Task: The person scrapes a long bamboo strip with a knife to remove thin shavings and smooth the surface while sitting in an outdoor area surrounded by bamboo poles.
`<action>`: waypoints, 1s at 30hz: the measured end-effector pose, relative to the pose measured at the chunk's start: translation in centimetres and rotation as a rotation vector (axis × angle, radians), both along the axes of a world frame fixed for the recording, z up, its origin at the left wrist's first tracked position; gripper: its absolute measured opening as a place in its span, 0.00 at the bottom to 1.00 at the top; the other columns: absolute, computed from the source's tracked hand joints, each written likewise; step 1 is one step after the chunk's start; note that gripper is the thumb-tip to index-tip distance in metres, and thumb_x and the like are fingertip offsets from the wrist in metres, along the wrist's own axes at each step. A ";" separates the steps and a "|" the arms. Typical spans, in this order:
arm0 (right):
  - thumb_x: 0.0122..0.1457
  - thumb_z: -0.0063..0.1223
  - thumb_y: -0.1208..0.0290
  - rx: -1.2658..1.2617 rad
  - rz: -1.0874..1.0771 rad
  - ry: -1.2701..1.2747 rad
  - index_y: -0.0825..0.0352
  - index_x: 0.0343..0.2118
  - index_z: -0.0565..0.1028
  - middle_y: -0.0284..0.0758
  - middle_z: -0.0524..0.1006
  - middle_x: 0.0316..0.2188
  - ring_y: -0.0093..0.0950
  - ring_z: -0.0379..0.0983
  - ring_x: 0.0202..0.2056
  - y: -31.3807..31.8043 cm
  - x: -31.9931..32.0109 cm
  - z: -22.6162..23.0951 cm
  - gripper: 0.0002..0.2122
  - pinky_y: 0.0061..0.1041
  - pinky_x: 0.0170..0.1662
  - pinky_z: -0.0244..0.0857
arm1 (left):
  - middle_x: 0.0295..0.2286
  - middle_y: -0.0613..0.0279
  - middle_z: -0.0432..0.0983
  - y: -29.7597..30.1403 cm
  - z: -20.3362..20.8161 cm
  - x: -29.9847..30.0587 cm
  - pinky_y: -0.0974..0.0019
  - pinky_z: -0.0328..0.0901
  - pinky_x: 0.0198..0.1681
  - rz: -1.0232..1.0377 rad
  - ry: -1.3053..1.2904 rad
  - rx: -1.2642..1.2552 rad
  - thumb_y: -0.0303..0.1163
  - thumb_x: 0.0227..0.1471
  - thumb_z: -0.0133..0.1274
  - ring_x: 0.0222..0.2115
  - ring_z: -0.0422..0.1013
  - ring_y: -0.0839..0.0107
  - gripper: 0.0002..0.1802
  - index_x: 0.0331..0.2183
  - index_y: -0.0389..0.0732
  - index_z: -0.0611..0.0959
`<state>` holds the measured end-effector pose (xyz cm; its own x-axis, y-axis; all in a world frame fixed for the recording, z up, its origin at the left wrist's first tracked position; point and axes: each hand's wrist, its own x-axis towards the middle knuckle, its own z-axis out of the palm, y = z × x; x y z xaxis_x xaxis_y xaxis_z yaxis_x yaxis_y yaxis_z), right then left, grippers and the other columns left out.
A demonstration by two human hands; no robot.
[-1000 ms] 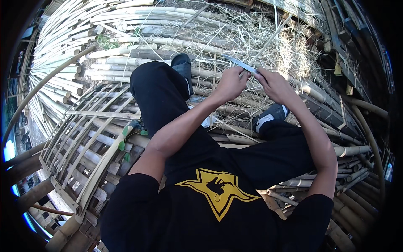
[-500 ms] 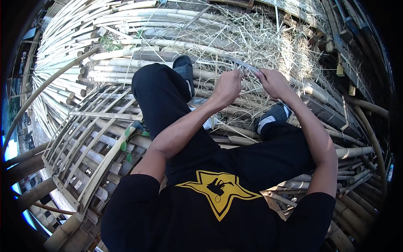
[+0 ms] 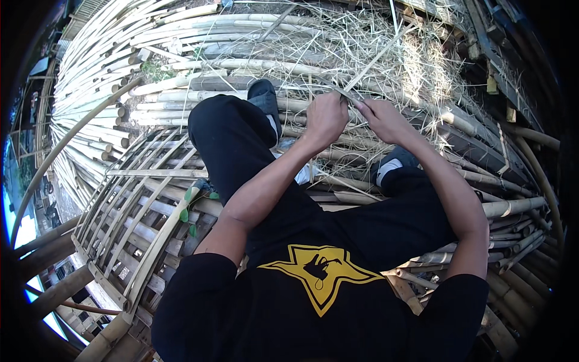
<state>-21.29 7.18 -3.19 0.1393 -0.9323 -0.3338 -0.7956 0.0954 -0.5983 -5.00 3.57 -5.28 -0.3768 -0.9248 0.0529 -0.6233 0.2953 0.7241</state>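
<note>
My left hand [image 3: 327,117] is a fist in front of my knees. From its top a pale, thin bamboo strip [image 3: 375,58] slants away to the far right, over the litter of shavings. Close beside it, my right hand [image 3: 386,120] is closed round the handle of a knife, with the thumb toward the blade. That knife blade [image 3: 342,92] points far and left, crossing the strip's near end just beyond my left fist. My fingers hide the handle and the strip's lower end.
Shavings [image 3: 386,78] lie over bamboo poles beyond my hands. A woven bamboo lattice [image 3: 136,208] stands left of my legs. Many long poles [image 3: 90,90] are stacked at the far left, with more pole ends [image 3: 512,241] at the right. My shoes [image 3: 263,99] rest among poles.
The pale strip now rises beyond my left fist, where it did not show clearly before. My right hand and the knife have shifted slightly left, closer to my left hand.
</note>
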 end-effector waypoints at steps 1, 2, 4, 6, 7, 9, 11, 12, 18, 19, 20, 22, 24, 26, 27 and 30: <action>0.64 0.34 0.55 -0.016 0.005 -0.018 0.71 0.27 0.70 0.50 0.71 0.21 0.50 0.68 0.28 0.1 0.0 -0.1 0.22 0.44 0.33 0.59 | 0.20 0.39 0.72 0.0 -0.4 0.0 0.47 0.64 0.29 -0.003 0.009 -0.006 0.29 0.47 0.49 0.23 0.71 0.43 0.11 0.23 0.29 0.77; 0.64 0.34 0.55 -0.015 0.006 -0.018 0.71 0.27 0.70 0.50 0.71 0.21 0.50 0.68 0.28 0.1 0.0 -0.1 0.22 0.44 0.33 0.59 | 0.20 0.39 0.72 0.1 -0.4 0.1 0.47 0.64 0.29 -0.002 0.009 -0.005 0.29 0.47 0.49 0.23 0.71 0.43 0.11 0.23 0.29 0.77; 0.64 0.34 0.56 -0.059 0.014 0.005 0.71 0.27 0.70 0.49 0.71 0.21 0.50 0.68 0.27 -0.1 0.0 0.4 0.21 0.43 0.33 0.59 | 0.19 0.39 0.72 0.0 -0.2 0.1 0.47 0.64 0.28 0.005 0.023 -0.002 0.29 0.49 0.48 0.23 0.71 0.43 0.12 0.22 0.30 0.77; 0.64 0.34 0.56 -0.062 -0.002 0.006 0.71 0.26 0.70 0.49 0.71 0.21 0.50 0.68 0.27 0.0 -0.1 0.6 0.21 0.43 0.33 0.59 | 0.19 0.40 0.72 0.1 -0.2 0.0 0.48 0.64 0.29 0.016 0.012 0.005 0.32 0.50 0.49 0.23 0.70 0.44 0.13 0.23 0.31 0.78; 0.64 0.34 0.56 -0.066 -0.020 0.005 0.71 0.26 0.70 0.49 0.71 0.21 0.49 0.68 0.27 0.0 -0.1 0.7 0.21 0.43 0.32 0.59 | 0.20 0.41 0.72 0.1 -0.2 0.0 0.48 0.63 0.29 0.026 0.000 0.010 0.35 0.52 0.49 0.24 0.70 0.44 0.15 0.23 0.32 0.78; 0.64 0.33 0.55 -0.038 -0.041 0.035 0.71 0.25 0.70 0.49 0.71 0.21 0.50 0.68 0.27 0.1 0.0 0.9 0.22 0.43 0.32 0.59 | 0.19 0.41 0.72 0.1 -0.3 0.1 0.48 0.63 0.29 0.016 -0.006 0.002 0.34 0.52 0.49 0.24 0.70 0.44 0.15 0.23 0.31 0.78; 0.64 0.33 0.55 -0.008 -0.060 0.067 0.71 0.25 0.70 0.48 0.71 0.21 0.50 0.68 0.27 0.1 0.1 1.0 0.22 0.43 0.32 0.59 | 0.19 0.41 0.72 0.1 -0.5 0.1 0.47 0.63 0.28 0.007 -0.010 -0.004 0.34 0.53 0.48 0.23 0.70 0.43 0.15 0.24 0.31 0.77; 0.64 0.33 0.54 -0.040 -0.055 0.038 0.70 0.25 0.70 0.48 0.72 0.21 0.50 0.68 0.27 0.1 0.1 0.9 0.23 0.43 0.32 0.59 | 0.19 0.40 0.72 0.2 -0.7 0.1 0.47 0.63 0.28 -0.007 0.014 0.000 0.34 0.53 0.47 0.23 0.70 0.43 0.14 0.25 0.31 0.77; 0.63 0.33 0.52 -0.073 -0.033 0.095 0.68 0.26 0.72 0.48 0.73 0.22 0.50 0.69 0.28 -0.1 -0.6 -0.6 0.23 0.44 0.32 0.60 | 0.18 0.38 0.71 0.1 -1.0 0.4 0.46 0.62 0.27 -0.069 -0.028 -0.004 0.31 0.54 0.45 0.23 0.69 0.42 0.13 0.27 0.30 0.75; 0.63 0.33 0.52 -0.059 -0.022 0.125 0.68 0.27 0.72 0.48 0.73 0.22 0.49 0.69 0.28 -0.2 -0.7 -0.7 0.23 0.44 0.32 0.61 | 0.18 0.38 0.71 0.1 -1.1 0.5 0.46 0.62 0.27 -0.077 -0.064 0.010 0.31 0.54 0.45 0.23 0.69 0.42 0.12 0.26 0.30 0.75; 0.63 0.33 0.52 -0.061 -0.023 0.123 0.68 0.27 0.72 0.48 0.73 0.22 0.49 0.69 0.28 -0.3 -0.9 -0.7 0.23 0.44 0.32 0.61 | 0.18 0.38 0.71 0.1 -1.4 0.5 0.46 0.62 0.27 -0.079 -0.066 0.008 0.31 0.54 0.45 0.23 0.69 0.42 0.12 0.26 0.30 0.75; 0.63 0.33 0.51 -0.099 0.006 0.172 0.68 0.27 0.73 0.48 0.73 0.22 0.49 0.70 0.28 -0.5 -1.3 -0.8 0.23 0.44 0.32 0.61 | 0.18 0.38 0.70 -0.2 -1.6 0.4 0.45 0.61 0.27 -0.090 -0.015 0.003 0.30 0.54 0.45 0.23 0.69 0.42 0.12 0.26 0.31 0.74; 0.63 0.33 0.51 -0.176 0.022 0.218 0.68 0.27 0.73 0.48 0.74 0.22 0.48 0.70 0.28 -0.5 -1.7 -1.0 0.23 0.44 0.33 0.62 | 0.19 0.38 0.71 -0.4 -1.3 0.5 0.46 0.63 0.27 -0.122 -0.030 0.016 0.28 0.53 0.44 0.23 0.70 0.42 0.11 0.26 0.30 0.74; 0.63 0.33 0.53 -0.186 -0.152 0.314 0.69 0.27 0.73 0.49 0.74 0.22 0.47 0.71 0.27 -1.1 -3.3 -1.0 0.23 0.43 0.33 0.63 | 0.19 0.39 0.72 -0.2 -1.0 1.1 0.46 0.64 0.27 -0.156 -0.043 0.033 0.27 0.52 0.43 0.23 0.71 0.43 0.10 0.27 0.29 0.75; 0.63 0.32 0.54 -0.123 -0.349 0.350 0.69 0.27 0.73 0.49 0.74 0.21 0.47 0.71 0.27 -1.8 -5.5 -0.7 0.22 0.42 0.33 0.63 | 0.19 0.38 0.72 0.2 -0.8 2.1 0.46 0.64 0.27 -0.145 -0.043 0.044 0.27 0.53 0.43 0.23 0.71 0.42 0.10 0.27 0.28 0.74; 0.63 0.33 0.53 -0.207 -0.502 0.430 0.70 0.26 0.73 0.49 0.73 0.18 0.45 0.71 0.24 -2.1 -14.0 0.1 0.23 0.41 0.30 0.62 | 0.19 0.37 0.71 0.1 -0.3 3.1 0.45 0.63 0.27 -0.142 -0.018 0.040 0.29 0.53 0.45 0.23 0.70 0.41 0.12 0.26 0.28 0.74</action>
